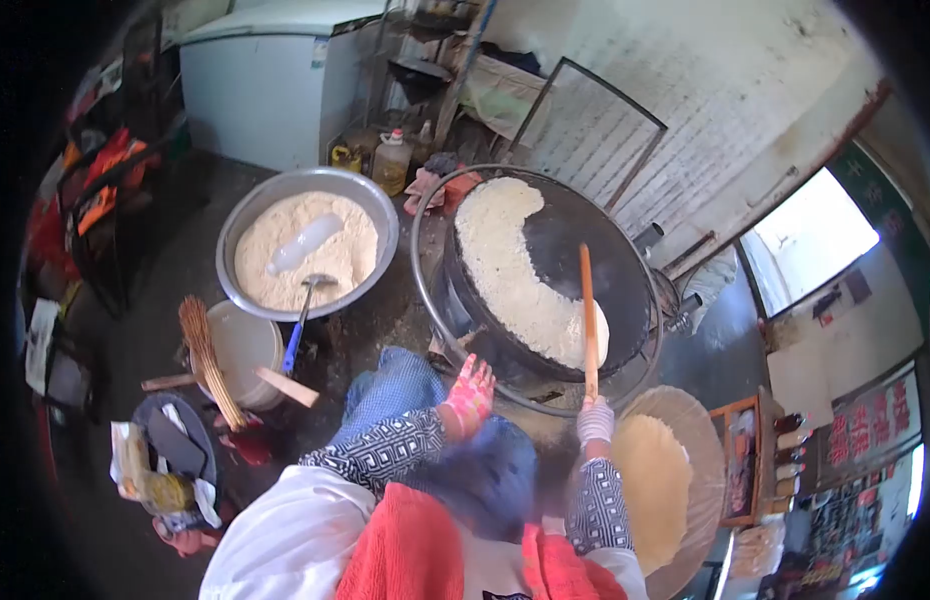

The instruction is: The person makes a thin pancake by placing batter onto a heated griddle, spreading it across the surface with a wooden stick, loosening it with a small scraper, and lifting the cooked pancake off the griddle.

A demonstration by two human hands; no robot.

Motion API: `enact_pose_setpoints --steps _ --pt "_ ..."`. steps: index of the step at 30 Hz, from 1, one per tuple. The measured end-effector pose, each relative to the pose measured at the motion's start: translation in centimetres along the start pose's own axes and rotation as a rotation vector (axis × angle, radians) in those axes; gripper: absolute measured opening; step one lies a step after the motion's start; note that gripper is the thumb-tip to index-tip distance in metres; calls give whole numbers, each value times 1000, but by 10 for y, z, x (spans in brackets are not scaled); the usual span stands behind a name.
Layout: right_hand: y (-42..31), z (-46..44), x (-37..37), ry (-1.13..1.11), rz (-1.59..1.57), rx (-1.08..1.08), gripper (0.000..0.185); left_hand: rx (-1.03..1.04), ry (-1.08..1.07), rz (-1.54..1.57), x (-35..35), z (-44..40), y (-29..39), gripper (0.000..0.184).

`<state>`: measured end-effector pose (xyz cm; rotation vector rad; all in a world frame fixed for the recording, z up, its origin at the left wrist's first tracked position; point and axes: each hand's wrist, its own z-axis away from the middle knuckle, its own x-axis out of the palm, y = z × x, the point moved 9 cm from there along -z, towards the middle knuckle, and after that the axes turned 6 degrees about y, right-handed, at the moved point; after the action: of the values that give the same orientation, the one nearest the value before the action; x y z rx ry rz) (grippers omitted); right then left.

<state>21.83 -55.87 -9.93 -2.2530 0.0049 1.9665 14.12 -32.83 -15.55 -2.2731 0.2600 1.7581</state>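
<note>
My right hand point(595, 422), in a whitish glove, grips the lower end of a long wooden tool point(589, 330). The tool reaches over a round dark griddle point(585, 255), its lower part across the end of a curved band of pale batter point(510, 265) along the griddle's left and near side. My left hand point(470, 392), in a pink patterned glove, is empty with its fingers spread, near the metal ring point(425, 285) around the griddle. Right of my right hand lies a thin round flatbread point(653, 490) on a round tray point(707, 470).
A metal basin point(230, 250) of flour with a blue-handled tool point(296, 335) stands left of the griddle. Below it are a bucket point(275, 345), a whisk broom point(213, 370) and a dark tub point(200, 425). Bottles point(392, 162) and a freezer point(255, 90) stand behind.
</note>
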Motion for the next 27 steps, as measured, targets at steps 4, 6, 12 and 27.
enact_pose_setpoints --steps 4,6,12,27 --pt "25 -2 26 -50 28 -35 30 7 88 5 -14 8 -15 50" --pt "41 -18 20 52 -9 8 31 -55 212 55 -3 9 -24 49" --pt "32 -15 46 3 -59 -124 35 -76 260 172 -23 10 -55 45" --pt "40 -43 28 53 -19 -19 34 -218 270 184 -14 13 -116 45"
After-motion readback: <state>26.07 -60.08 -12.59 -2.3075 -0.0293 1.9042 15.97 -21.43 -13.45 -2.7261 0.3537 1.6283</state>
